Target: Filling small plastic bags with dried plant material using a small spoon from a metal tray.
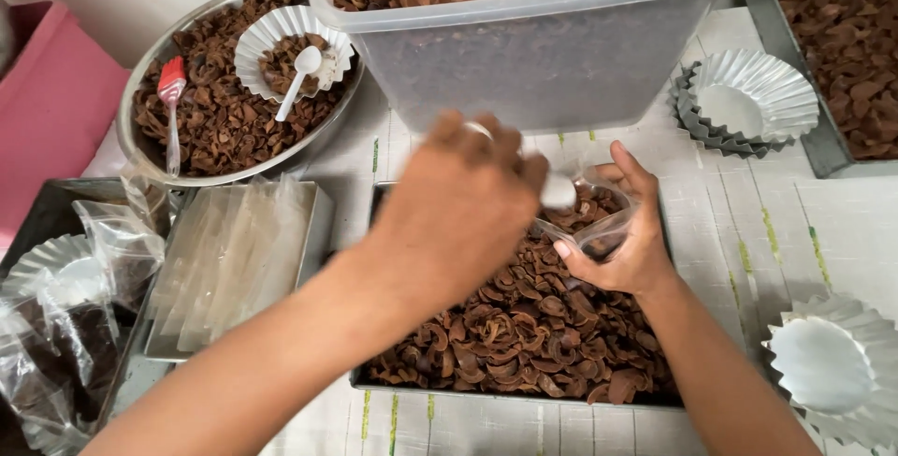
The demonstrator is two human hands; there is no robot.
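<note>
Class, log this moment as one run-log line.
left hand: holds white spoon | right hand: holds clear bag open | below: metal tray of brown shell pieces

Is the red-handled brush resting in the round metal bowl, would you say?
Yes, the red-handled brush lies on the brown pieces inside the round metal bowl.

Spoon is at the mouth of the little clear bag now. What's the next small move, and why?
Probably tip the white spoon so its load drops into the clear bag. The left hand holds the spoon right at the bag's mouth, and the right hand holds the bag open over the tray of brown dried pieces, so spills would likely land back in the tray.
</note>
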